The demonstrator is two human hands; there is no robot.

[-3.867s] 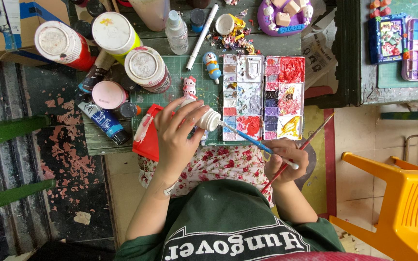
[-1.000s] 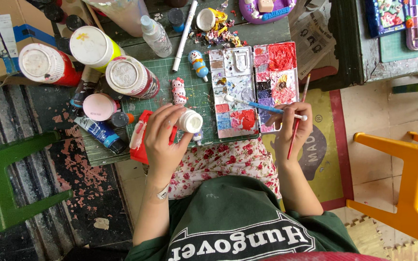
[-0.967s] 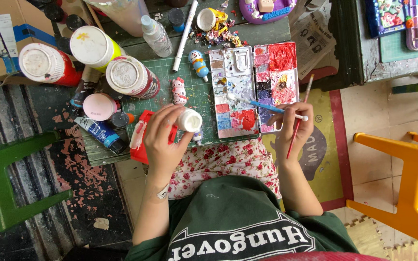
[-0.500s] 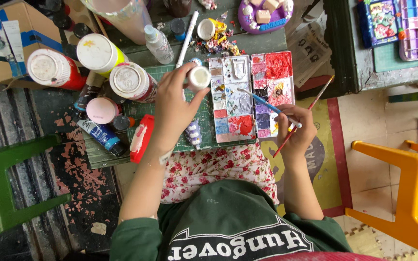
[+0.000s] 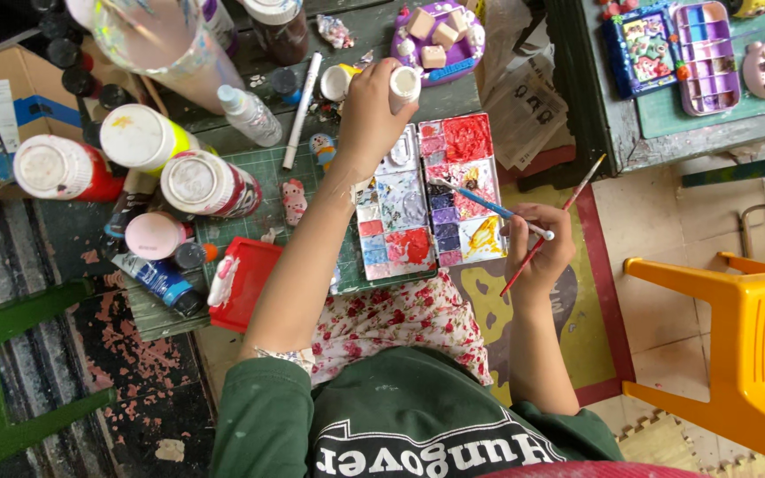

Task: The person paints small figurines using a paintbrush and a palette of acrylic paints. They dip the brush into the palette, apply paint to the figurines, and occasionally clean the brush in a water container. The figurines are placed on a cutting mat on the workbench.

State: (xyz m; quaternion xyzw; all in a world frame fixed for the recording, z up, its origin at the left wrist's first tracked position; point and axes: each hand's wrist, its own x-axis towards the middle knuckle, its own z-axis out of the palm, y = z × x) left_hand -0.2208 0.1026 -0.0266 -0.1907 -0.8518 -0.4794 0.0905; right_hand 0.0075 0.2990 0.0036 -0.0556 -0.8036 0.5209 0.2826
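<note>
The left hand (image 5: 369, 106) reaches toward the upper middle of the frame, its fingers closed around a small white figurine (image 5: 405, 86) held just above the top edge of the paint palette (image 5: 422, 208). The palette lies in the centre of the frame on a green cutting mat (image 5: 263, 168), its wells smeared with red, purple, blue, yellow and white paint.

The right hand (image 5: 537, 248), right of centre, is closed on two brushes: a blue-handled brush (image 5: 489, 205) whose tip rests over the palette's right column, and a red-handled brush (image 5: 552, 226) that slants up toward the right and down past the hand.

Just above the figurine sits a purple tray (image 5: 440, 35) with small beige blocks. A white tube-like stick (image 5: 301, 106) lies slanted to the left of the left hand, next to a clear squeeze bottle (image 5: 248, 113). Further left on the desk (image 5: 374, 40) stand three large paint bottles seen from their caps: a red one (image 5: 59, 168), a yellow one (image 5: 143, 140) and a dark red one (image 5: 205, 184), with a pink-capped jar (image 5: 154, 235) and a blue paint tube (image 5: 157, 279) below them. A red container (image 5: 245, 283) rests at the desk's near edge beside the left forearm. Two small painted figures (image 5: 294, 199) lie on the mat.

An orange plastic chair (image 5: 737, 354) stands at lower right, a green stool (image 5: 2, 372) at lower left.
</note>
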